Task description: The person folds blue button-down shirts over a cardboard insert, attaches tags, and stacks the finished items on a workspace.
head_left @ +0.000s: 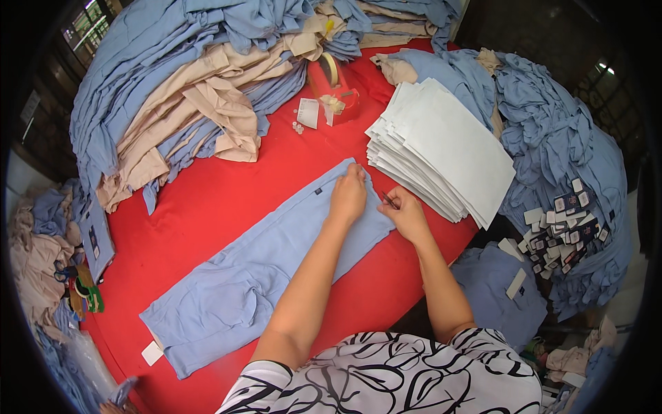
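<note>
While our left hand [348, 195] lies flat and open on the waistband end of a light blue garment [255, 276], pressing it to the red worktop [227, 186], our right hand [407, 215] is pinched shut on a small dark tool [389, 201], too small to tell its kind, its tip touching the cloth edge just beside the left hand. The garment stretches from under both hands back toward our left elbow, lying flat, with a white tag [152, 352] at its far end. Just beyond the right hand a fanned stack of white sheets [445, 148] rests partly on the worktop. Ahead of the left hand stands a red tape dispenser [333, 86] with a small white card [307, 112] next to it. Farther out, ahead and to the left, lies a heap of blue and beige garments [186, 90]; to the right, more blue cloth [552, 145] carries a scatter of small dark and white labels [562, 228].
</note>
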Demonstrator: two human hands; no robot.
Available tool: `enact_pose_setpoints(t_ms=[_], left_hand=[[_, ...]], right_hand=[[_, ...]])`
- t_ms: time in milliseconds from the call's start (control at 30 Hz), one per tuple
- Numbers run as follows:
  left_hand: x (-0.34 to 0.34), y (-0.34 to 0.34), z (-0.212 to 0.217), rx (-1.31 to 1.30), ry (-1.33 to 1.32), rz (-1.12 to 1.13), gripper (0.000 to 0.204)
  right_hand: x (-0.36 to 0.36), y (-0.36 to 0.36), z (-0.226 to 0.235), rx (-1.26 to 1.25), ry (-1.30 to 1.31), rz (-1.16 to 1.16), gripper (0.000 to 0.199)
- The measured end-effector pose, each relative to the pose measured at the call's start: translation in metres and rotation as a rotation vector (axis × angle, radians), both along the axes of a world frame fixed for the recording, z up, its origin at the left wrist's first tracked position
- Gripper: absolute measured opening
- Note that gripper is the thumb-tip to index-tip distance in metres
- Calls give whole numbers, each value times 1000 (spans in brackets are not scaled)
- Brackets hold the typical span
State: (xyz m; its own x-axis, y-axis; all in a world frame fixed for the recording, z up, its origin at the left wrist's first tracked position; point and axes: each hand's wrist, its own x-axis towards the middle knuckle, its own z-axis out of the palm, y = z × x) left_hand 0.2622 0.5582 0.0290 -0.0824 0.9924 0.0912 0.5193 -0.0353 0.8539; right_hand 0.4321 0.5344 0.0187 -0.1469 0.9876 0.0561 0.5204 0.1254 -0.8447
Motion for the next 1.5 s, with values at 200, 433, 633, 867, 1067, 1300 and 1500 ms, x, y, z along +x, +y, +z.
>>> enact_pose_setpoints(t_ms=[200,433,633,867,1067,1300,1500], left_hand=[[-13,0,-12,89,-162,-12,20],[-43,-56,63,-192,-3,-334,17],[43,-189,14,-318,386,-1208,22],[-33,-110,46,-128,383,-595,24],[-51,14,43,315,253,-206,25],[-37,23,33,15,246,-249,20],[-59,15,27,151,-108,-298,13]], right_hand=[[0,-19,26,-52,-329,-38,26],[3,1,30,165,-166,-16,39],[-134,104,41,277,-229,196,41],[-135,123,68,378,-366,180,13],[-31,30,53,79,-452,84,13],[-30,-2,32,82,-360,-80,14],[-35,1,20,390,-182,-67,24]])
